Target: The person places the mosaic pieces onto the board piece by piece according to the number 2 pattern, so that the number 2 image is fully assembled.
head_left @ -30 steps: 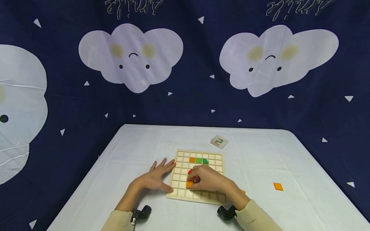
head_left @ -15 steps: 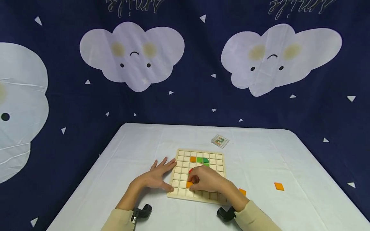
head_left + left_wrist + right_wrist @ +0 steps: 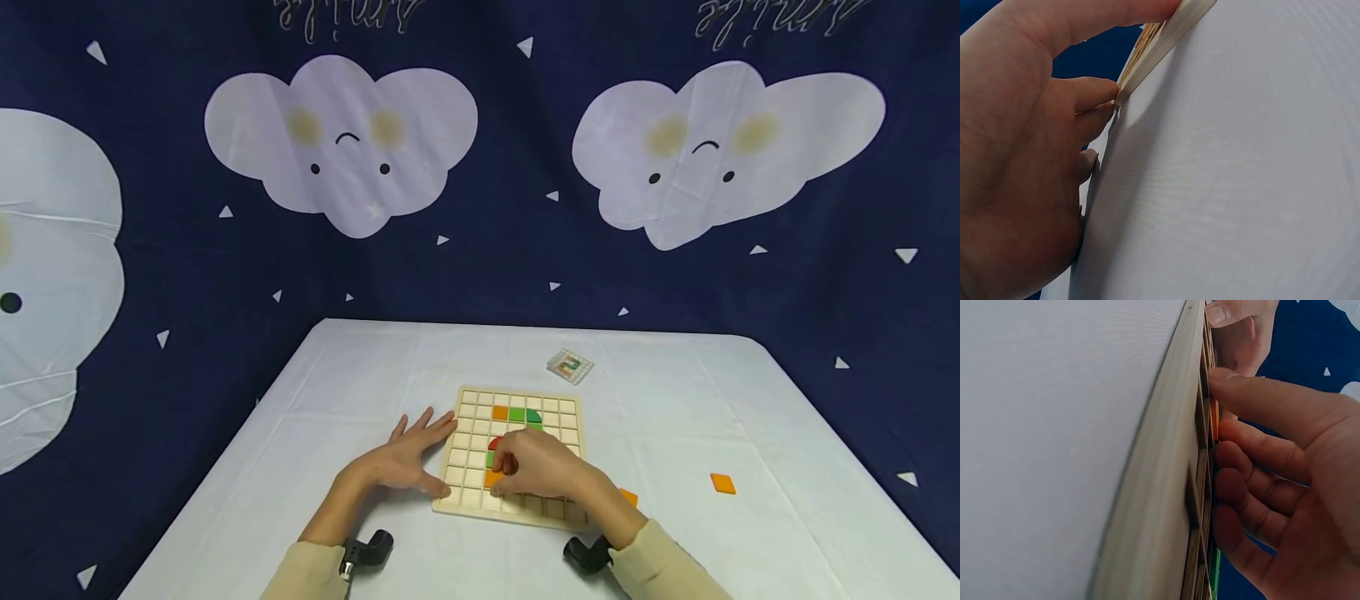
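A wooden grid board (image 3: 472,477) lies on the white table. My left hand (image 3: 401,462) is spread flat at its left side, thumb and fingertips touching the frame; the left wrist view shows this hand (image 3: 1016,156) against the board's edge. Thumb and index finger of my right hand (image 3: 543,462) pinch an orange square tile (image 3: 492,479) in the lower left of the grid. Just above it are a green tile (image 3: 490,459) and a red rounded tile (image 3: 496,442), partly covered by that hand. In the right wrist view the orange tile (image 3: 1214,419) shows edge-on between thumb and fingers.
Farther up the board are an orange tile (image 3: 499,412), a green tile (image 3: 517,414) and a dark green rounded tile (image 3: 533,415). A pattern card (image 3: 571,366) lies behind the board. Loose orange tiles lie beside the right forearm (image 3: 628,497) and farther right (image 3: 722,483).
My right index finger has shifted slightly to the right, and more of the green tile above the orange one shows than half a second ago. My left hand stays in place.
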Tool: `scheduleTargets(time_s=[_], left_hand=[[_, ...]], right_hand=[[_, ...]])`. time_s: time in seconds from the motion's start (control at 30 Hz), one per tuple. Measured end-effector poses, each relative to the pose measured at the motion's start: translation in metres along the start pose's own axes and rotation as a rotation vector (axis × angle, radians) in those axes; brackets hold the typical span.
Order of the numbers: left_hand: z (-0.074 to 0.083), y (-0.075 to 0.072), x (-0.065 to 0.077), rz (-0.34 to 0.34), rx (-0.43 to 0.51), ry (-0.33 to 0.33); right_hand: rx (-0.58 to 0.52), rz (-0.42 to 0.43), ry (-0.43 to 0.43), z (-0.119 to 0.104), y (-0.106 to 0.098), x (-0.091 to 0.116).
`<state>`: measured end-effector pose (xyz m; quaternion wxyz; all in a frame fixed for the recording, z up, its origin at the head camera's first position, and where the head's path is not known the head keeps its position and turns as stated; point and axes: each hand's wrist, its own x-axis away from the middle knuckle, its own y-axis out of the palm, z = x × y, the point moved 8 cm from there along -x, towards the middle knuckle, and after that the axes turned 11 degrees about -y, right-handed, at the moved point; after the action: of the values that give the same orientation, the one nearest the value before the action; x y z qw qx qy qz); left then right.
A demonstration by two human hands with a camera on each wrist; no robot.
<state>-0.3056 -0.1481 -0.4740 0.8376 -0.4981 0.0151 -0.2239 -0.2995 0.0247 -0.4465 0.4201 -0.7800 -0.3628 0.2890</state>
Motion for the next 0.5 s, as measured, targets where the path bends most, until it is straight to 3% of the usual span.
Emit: scheduleTargets(time_s=[0.5], left_hand=[[0.001,0.0,-0.001,0.002,0.005,0.001]], right_hand=[[-0.105,0.005,-0.03,0.01,-0.01,0.009]])
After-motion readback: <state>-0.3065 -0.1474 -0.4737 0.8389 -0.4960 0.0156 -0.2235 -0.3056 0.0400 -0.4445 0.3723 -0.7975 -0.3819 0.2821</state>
